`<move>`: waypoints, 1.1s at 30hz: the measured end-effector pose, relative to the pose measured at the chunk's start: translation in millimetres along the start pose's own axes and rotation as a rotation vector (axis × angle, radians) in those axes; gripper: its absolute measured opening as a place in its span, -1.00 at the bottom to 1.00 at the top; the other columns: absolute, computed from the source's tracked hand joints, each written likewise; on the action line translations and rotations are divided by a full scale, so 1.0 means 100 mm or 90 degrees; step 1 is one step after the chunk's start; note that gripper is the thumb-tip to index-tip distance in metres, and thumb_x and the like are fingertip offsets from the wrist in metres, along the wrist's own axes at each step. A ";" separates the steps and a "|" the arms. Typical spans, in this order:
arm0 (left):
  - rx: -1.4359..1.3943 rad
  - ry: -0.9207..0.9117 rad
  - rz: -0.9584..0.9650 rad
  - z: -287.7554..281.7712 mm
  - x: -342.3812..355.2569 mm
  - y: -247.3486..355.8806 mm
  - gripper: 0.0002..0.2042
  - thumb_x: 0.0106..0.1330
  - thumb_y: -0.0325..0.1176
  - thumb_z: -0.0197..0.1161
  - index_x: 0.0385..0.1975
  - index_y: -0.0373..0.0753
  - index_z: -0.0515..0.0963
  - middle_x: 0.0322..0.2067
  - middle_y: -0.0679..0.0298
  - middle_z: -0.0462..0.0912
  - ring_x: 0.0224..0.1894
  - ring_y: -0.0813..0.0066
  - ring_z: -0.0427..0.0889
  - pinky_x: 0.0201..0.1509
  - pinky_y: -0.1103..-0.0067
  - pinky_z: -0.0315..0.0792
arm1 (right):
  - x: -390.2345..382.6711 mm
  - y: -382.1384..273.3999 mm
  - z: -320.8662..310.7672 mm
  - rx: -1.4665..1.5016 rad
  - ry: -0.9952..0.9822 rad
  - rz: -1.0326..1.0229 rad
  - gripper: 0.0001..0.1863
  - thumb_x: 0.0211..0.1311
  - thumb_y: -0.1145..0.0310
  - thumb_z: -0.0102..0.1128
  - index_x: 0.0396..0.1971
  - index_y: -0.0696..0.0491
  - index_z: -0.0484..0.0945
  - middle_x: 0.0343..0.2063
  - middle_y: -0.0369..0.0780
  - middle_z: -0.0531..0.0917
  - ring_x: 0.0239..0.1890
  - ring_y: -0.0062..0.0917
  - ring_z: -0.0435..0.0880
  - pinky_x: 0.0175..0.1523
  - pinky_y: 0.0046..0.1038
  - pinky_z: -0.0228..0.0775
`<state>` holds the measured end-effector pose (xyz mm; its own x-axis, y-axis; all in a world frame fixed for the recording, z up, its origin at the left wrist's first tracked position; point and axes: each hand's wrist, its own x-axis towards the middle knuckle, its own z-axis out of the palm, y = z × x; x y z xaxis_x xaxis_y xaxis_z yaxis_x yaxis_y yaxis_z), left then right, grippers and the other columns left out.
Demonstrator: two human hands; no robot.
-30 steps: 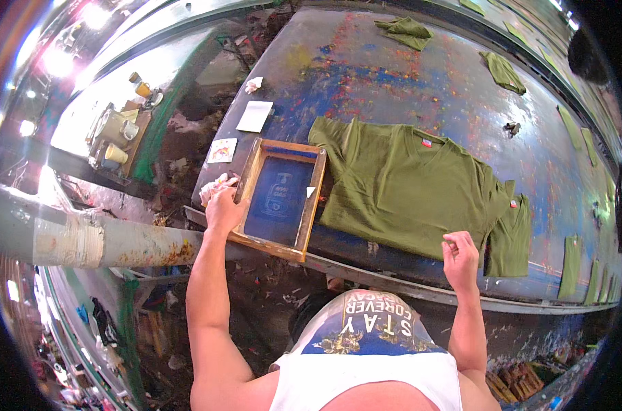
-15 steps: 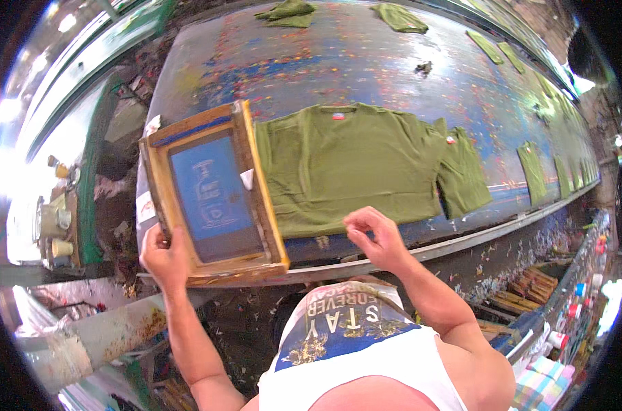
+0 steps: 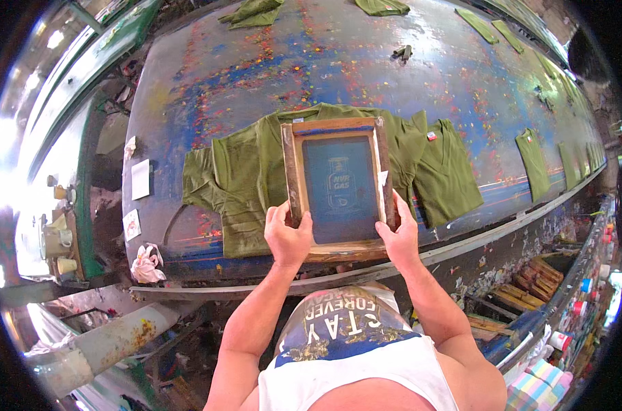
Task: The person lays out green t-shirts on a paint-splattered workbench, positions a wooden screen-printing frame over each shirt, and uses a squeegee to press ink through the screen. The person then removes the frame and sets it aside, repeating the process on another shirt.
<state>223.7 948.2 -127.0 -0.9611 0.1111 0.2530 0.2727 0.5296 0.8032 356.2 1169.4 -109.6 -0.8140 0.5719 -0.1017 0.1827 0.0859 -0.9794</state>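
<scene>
A wooden screen-printing frame with blue mesh and a pale printed design is over the middle of a spread olive-green T-shirt. I grip its lower left side with my left hand and its lower right side with my right hand, thumbs on the front. The frame hides the shirt's middle; whether it touches the cloth I cannot tell. Another olive shirt, folded, lies against the right sleeve.
The paint-speckled long table carries more green garments at back and right, paper squares and crumpled tissue at left. A rusty pipe runs at lower left; wooden frames and containers are at lower right.
The frame has moved from left of the shirt onto its middle. My right hand, earlier empty, now grips the frame's right side along with my left.
</scene>
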 end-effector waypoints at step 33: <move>-0.466 -0.057 -0.324 0.08 -0.06 -0.45 -0.73 0.59 -0.44 0.39 0.18 -0.39 0.67 0.01 0.23 0.78 -0.16 0.56 0.78 -0.29 0.66 0.58 | 0.27 0.63 -0.32 0.062 0.035 -0.071 -0.58 0.54 0.58 0.27 0.33 0.26 0.59 0.08 -0.24 0.72 0.08 -0.60 0.72 0.26 -0.49 0.56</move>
<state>216.6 930.4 -168.4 -0.9648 0.0913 -0.2466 -0.2573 -0.1335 0.9571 363.6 1216.0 -168.7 -0.7944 0.6071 0.0153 0.0372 0.0737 -0.9966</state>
